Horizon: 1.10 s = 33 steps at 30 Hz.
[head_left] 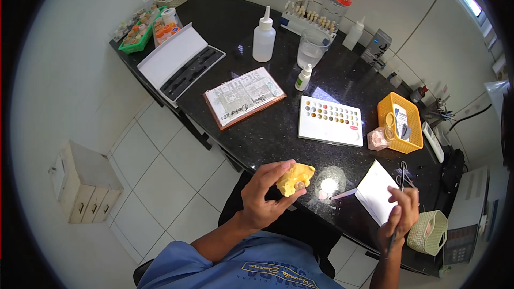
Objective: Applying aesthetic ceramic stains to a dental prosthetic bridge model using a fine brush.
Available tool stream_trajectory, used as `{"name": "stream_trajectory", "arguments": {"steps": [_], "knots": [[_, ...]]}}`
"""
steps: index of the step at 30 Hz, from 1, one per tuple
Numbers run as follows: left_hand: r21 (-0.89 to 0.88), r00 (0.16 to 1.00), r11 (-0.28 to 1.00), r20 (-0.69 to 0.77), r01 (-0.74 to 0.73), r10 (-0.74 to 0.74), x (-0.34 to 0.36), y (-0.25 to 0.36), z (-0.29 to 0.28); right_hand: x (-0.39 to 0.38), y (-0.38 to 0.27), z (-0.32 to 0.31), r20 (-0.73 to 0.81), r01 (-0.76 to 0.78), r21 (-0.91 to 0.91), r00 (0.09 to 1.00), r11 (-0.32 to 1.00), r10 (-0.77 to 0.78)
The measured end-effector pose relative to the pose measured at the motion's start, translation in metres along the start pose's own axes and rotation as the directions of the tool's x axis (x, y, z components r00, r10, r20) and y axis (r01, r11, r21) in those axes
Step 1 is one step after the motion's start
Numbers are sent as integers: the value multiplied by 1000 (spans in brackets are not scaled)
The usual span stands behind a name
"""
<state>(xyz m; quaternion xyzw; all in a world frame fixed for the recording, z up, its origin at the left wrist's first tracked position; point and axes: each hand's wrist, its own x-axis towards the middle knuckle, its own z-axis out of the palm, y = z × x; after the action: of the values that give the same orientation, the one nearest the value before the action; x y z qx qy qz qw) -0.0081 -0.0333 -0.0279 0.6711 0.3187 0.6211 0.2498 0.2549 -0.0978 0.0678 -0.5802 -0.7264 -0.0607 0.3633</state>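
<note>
Worktop (pixel 267 144), head view: the near edge passes below the yellow cast (pixel 287 180), at about 6 o'clock. Bare surface extends at 11 to 12 o'clock from the cast, bounded by the paper-topped brown block (pixel 244 99) at 11 and the white palette (pixel 330 134) at 1. At 3 o'clock, a white paper pad (pixel 375 192) limits room. The left hand (pixel 262 195) grips the cast between thumb and fingers. The right hand (pixel 399 214), between 3 and 4 o'clock, holds a slim dark tool (pixel 393 241). The cast is irregular, rough-edged and hollowed, with a pinkish area beside the thumb.
</note>
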Motion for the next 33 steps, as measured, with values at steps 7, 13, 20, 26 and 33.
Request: {"name": "stream_trajectory", "arguments": {"steps": [7,13,20,26,33], "knots": [[-108,982,983,-101,148,-159,5,-3,-1,161,-38,39,-33,16,394,999,919,-3],[-74,985,987,-93,141,-148,15,-5,8,277,-25,114,57,-58,211,997,976,47],[-15,987,990,-74,139,-140,10,-6,-2,308,-9,172,272,-80,-74,957,994,98],[-221,969,948,-40,230,-245,5,1,-3,309,-12,147,256,32,-61,967,998,-16],[-250,930,898,43,362,-364,11,5,-1,300,11,144,229,-77,17,971,997,71]]}}
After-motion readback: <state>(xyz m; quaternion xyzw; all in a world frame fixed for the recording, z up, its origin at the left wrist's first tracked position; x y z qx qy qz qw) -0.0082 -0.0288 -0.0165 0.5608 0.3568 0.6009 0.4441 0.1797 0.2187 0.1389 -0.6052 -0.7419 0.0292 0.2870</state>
